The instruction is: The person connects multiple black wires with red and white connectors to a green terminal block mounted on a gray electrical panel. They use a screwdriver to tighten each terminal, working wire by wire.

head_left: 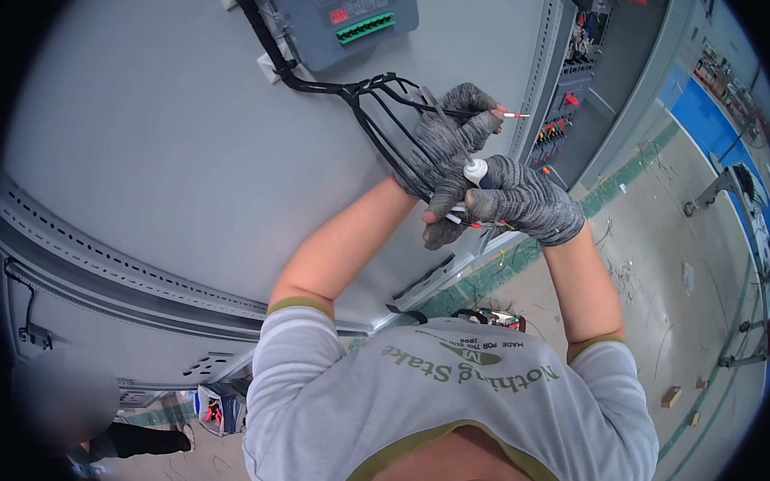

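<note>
Both my hands wear grey knit gloves with bare fingertips. My left hand [445, 144] is closed around several black wires [378, 128] that branch from a thick bundle. One wire end [515, 115] with a red and white tip sticks out past its fingers to the right. My right hand [533, 202] is closed on a screwdriver [476, 170] with a white collar and dark blue handle. Its grey shaft points up and left across my left hand. More red and white wire ends lie below, between the two hands. The fingers partly hide the wires.
A grey device [347, 24] with a green terminal strip [366, 28] is mounted on the light grey panel [192, 137]. To the right stands an open cabinet with red switches [571, 100]. A person [131, 440] is at lower left. A wheeled cart [735, 191] stands far right.
</note>
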A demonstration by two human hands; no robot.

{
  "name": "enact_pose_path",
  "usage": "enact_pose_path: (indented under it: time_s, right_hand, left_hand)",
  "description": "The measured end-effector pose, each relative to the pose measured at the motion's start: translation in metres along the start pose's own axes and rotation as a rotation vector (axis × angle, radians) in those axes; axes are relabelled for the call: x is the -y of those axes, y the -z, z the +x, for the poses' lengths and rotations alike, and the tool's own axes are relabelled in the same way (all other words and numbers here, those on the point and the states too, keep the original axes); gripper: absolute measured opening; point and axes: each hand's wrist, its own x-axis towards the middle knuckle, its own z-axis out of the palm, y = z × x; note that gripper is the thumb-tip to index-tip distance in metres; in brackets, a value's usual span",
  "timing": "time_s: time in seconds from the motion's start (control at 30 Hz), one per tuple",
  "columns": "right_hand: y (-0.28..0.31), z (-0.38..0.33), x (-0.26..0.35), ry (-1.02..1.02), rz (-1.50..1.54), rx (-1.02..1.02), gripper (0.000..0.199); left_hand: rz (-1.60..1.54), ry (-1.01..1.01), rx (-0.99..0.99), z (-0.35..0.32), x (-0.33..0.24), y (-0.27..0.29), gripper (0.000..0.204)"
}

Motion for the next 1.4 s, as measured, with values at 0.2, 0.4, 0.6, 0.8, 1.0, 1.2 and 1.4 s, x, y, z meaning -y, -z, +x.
enact_pose_path:
  time_s: [0.2,0.4,0.6,0.8,1.0,1.2,1.4]
  right_hand:
    - [0.011,-0.008,-0.010,-0.017,0.027,0.030,0.042]
    - [-0.003,-0.012,-0.011,0.101,0.045,-0.141,0.059]
    - [0.030,-0.060,-0.026,0.367,-0.093,-0.915,0.036]
    - [0.022,-0.033,-0.027,0.459,-0.413,-0.966,0.017]
    - [0.022,-0.024,-0.019,0.251,-0.171,-0.989,0.016]
    - [0.021,-0.021,-0.024,0.212,-0.051,-0.981,0.016]
    - [0.016,-0.023,-0.023,0.165,0.051,-0.918,0.017]
  left_hand:
    - [0.054,-0.048,0.018,0.000,0.000,0.000,0.013]
    - [-0.102,0.043,0.058,-0.002,0.007,0.005,0.015]
    - [-0.184,0.012,0.009,-0.012,0.000,-0.002,0.015]
    - [-0.352,0.106,-0.064,-0.034,0.001,-0.011,0.026]
    - [-0.470,0.117,-0.019,-0.045,0.001,-0.009,0.041]
    - [-0.278,0.078,-0.167,-0.055,-0.001,-0.014,0.031]
    - [-0.365,0.105,-0.247,-0.063,0.002,-0.019,0.022]
